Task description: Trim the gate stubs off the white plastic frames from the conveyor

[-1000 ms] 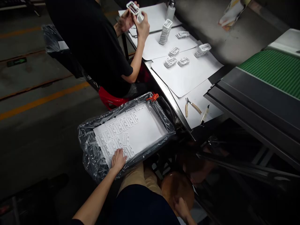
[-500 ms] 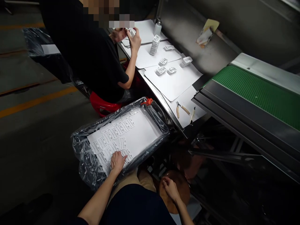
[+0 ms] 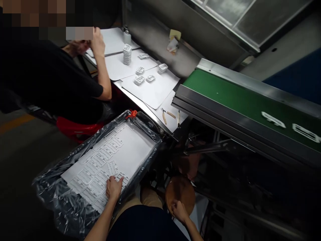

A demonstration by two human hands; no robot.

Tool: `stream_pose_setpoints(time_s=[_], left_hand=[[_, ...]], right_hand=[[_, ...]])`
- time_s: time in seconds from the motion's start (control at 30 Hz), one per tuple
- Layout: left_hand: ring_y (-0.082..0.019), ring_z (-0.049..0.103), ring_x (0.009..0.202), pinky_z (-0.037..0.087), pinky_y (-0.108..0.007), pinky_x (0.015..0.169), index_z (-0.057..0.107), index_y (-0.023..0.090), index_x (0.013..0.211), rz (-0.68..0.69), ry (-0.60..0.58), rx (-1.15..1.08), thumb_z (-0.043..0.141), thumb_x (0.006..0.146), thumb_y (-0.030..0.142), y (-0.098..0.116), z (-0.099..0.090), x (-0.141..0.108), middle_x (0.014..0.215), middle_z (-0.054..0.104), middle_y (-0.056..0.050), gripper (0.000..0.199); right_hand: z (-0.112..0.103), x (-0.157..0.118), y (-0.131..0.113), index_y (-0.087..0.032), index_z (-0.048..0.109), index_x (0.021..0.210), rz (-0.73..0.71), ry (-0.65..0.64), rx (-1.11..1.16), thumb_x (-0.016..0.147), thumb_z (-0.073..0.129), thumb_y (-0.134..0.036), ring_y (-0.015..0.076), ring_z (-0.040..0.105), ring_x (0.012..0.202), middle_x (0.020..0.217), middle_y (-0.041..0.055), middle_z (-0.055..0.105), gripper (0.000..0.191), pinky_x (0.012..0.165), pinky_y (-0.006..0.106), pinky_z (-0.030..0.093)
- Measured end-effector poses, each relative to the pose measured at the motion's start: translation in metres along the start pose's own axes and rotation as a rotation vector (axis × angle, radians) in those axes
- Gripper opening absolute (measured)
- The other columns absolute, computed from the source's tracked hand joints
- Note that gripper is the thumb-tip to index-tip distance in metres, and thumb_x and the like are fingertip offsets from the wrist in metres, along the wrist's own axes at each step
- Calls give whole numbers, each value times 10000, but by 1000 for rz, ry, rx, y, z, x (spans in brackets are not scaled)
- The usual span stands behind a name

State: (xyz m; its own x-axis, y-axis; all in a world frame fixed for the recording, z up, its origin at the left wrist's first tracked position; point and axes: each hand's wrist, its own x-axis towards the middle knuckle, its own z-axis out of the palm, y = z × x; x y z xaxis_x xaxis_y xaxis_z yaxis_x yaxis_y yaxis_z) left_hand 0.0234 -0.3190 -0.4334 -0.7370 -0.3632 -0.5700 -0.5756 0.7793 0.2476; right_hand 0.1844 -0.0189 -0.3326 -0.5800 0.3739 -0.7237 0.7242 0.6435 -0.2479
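White die-cut plastic frames [image 3: 96, 169] fill about the lower-left half of the paper sheet [image 3: 136, 144]; the upper-right half is bare. Sheet lies in a tray lined with clear plastic film [image 3: 54, 204], orange clip [image 3: 132, 114] at its far corner. Left hand [image 3: 114, 189] is on the frames near the sheet's near edge, fingers [image 3: 121, 180] spread wide, nothing gripped. Right hand [image 3: 179, 211] is at the rim of a round wooden stool seat [image 3: 182, 190], fingers curled narrow; grip or rest, can't tell. Progress as seen: six small frame stacks [image 3: 127, 54] are on paper on the steel surface [image 3: 135, 100], and two loose frames [image 3: 273, 119] are on the green conveyor belt [image 3: 233, 97]. Frames on the sheet remain unstacked. Co-worker's hand [image 3: 96, 42] is raised at their head.
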Motion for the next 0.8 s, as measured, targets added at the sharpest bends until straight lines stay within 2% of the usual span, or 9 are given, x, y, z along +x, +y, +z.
stream_pose_setpoints(time_s=[0.1,0.2,0.3,0.4,0.5,0.63,0.7,0.8], left_hand=[[-308,592,870,452,-403,695,504,157,1027,6,-59,-38,478,777,577,0,-8,5,926,610,-129,489],[-355,602,802,443,-407,662,503,215,839,34,-83,-107,523,718,561,-1,-18,7,735,613,-92,367],[-333,597,807,439,-401,690,435,233,731,58,-56,-226,553,689,483,3,-30,4,766,607,-80,279],[-255,591,702,446,-348,612,389,231,749,85,-54,-399,562,670,462,14,-48,-2,765,596,-59,299],[-156,521,518,403,-267,488,367,224,805,154,-112,-588,575,654,512,38,-75,-11,713,587,-19,386],[-91,440,436,337,-209,436,395,213,801,326,-290,-727,664,611,497,88,-110,-31,674,599,11,435],[-81,426,423,305,-192,417,406,208,784,419,-402,-735,699,601,465,116,-119,-47,646,593,23,430],[-77,431,418,292,-182,400,421,199,757,554,-572,-691,713,612,426,156,-121,-77,640,581,33,397]], right_hand=[[-1,4,-9,-187,654,755,13,-4,49,729,485,-248,214,626,751,739,64,652,182,625,256,419],[-3,4,-18,-186,665,806,2,5,99,725,499,-236,216,619,812,790,62,661,191,673,256,417],[-4,2,-24,-195,673,887,-28,17,143,728,500,-213,221,612,893,879,62,672,236,739,259,416],[-7,-2,-30,-187,677,939,-79,9,186,743,484,-201,221,607,935,930,69,676,275,782,259,412],[-16,-3,-43,-165,664,1005,-149,8,243,781,452,-224,218,611,922,949,82,676,313,785,265,420],[-45,0,-77,-158,640,1051,-272,34,354,825,438,-285,186,629,785,863,68,681,328,708,254,444],[-67,1,-98,-159,628,1065,-340,59,418,847,433,-316,166,631,747,843,56,677,332,686,241,447],[-104,-1,-123,-153,596,1110,-436,105,500,884,403,-361,148,633,779,905,50,663,362,689,227,446]])
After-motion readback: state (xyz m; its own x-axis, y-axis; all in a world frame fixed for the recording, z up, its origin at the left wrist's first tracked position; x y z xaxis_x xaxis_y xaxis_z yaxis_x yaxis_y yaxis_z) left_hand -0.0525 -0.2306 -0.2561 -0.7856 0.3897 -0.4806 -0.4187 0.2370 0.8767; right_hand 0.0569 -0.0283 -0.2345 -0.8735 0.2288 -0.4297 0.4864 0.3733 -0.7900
